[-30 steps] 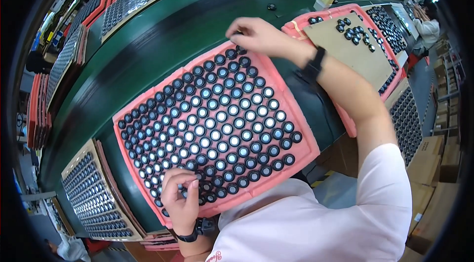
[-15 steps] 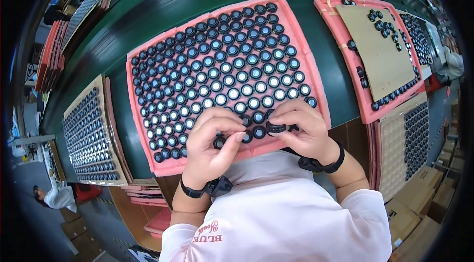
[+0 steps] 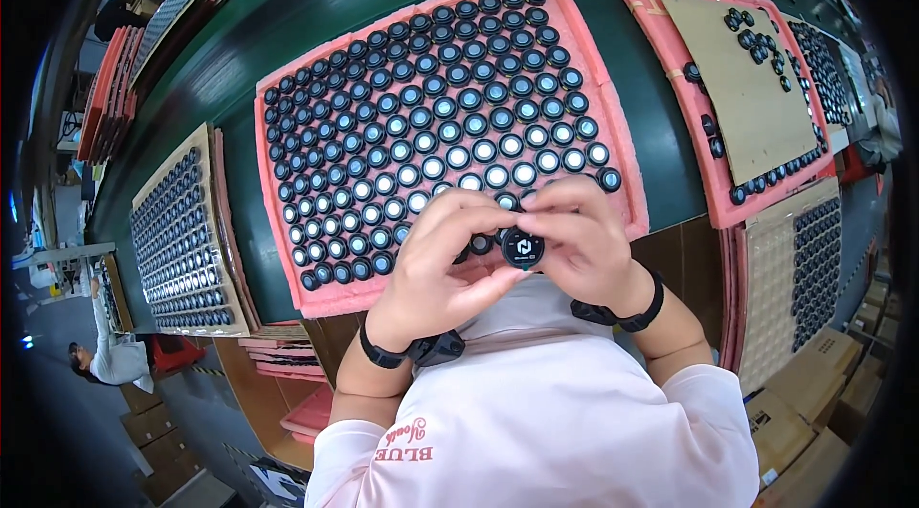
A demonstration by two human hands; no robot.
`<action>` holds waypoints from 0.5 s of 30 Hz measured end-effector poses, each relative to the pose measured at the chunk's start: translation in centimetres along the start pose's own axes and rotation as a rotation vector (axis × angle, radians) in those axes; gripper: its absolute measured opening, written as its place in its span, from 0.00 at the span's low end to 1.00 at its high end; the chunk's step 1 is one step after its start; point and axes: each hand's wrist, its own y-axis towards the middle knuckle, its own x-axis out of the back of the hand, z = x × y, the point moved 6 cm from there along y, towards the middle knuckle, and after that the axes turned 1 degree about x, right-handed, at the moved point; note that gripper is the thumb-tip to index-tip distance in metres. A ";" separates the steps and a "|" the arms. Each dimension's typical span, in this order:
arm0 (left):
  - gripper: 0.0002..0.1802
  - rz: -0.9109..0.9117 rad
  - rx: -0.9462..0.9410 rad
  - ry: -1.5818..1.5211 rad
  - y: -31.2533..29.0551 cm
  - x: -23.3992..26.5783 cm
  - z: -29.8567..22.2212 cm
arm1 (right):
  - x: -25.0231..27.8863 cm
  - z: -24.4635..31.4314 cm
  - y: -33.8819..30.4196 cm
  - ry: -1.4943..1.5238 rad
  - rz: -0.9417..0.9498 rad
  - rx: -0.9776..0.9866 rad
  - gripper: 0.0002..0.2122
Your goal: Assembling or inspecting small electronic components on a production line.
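Observation:
Between my two hands is a small round black disc-shaped piece (image 3: 523, 249), its flat face with a white mark turned up. My left hand (image 3: 436, 264) has its index finger at the upper edge of the piece and its thumb at the lower edge. From the other side my right hand (image 3: 589, 245) pinches the same piece with bent fingers. Both hands are over the near edge of a pink foam tray (image 3: 627, 163), which holds rows of round black parts (image 3: 445, 108) with shiny silvery centres. My fingers hide some parts in the nearest rows.
The tray lies on a green work surface (image 3: 670, 173). At left is a stack topped by a filled board (image 3: 172, 249). At right, a cardboard sheet (image 3: 737, 96) with loose black parts covers another pink tray (image 3: 723, 211). Cartons (image 3: 804, 364) stand lower right; a person (image 3: 110, 364) is far left.
My left hand has moved right to meet the right hand at the black piece. The piece has turned so its marked face shows. The whole view has shifted slightly.

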 end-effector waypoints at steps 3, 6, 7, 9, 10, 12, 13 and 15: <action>0.23 -0.008 -0.021 0.026 0.0 0.1 -0.4 | 0.1 -1.1 -0.8 0.106 -0.006 -0.117 0.17; 0.21 -0.038 -0.046 0.047 0.0 0.2 -0.6 | 0.3 -1.9 -1.1 0.248 0.007 -0.231 0.16; 0.21 -0.038 -0.045 0.047 0.0 0.2 -0.5 | 0.0 -2.0 -1.2 0.323 0.054 -0.273 0.15; 0.21 -0.049 -0.070 0.038 0.0 0.0 -0.6 | -0.5 -2.1 -1.4 0.471 0.148 -0.358 0.13; 0.20 -0.054 -0.083 0.034 -0.1 0.0 -0.6 | -0.6 -2.0 -1.4 0.471 0.148 -0.360 0.13; 0.20 -0.047 -0.082 0.020 0.0 0.1 -0.9 | -0.9 -2.0 -1.5 0.461 0.128 -0.362 0.13; 0.20 -0.041 -0.082 0.008 0.0 0.2 -1.1 | -1.0 -2.0 -1.5 0.456 0.118 -0.363 0.13; 0.20 -0.036 -0.078 -0.003 -0.2 0.3 -1.1 | -1.1 -2.0 -1.3 0.445 0.130 -0.331 0.12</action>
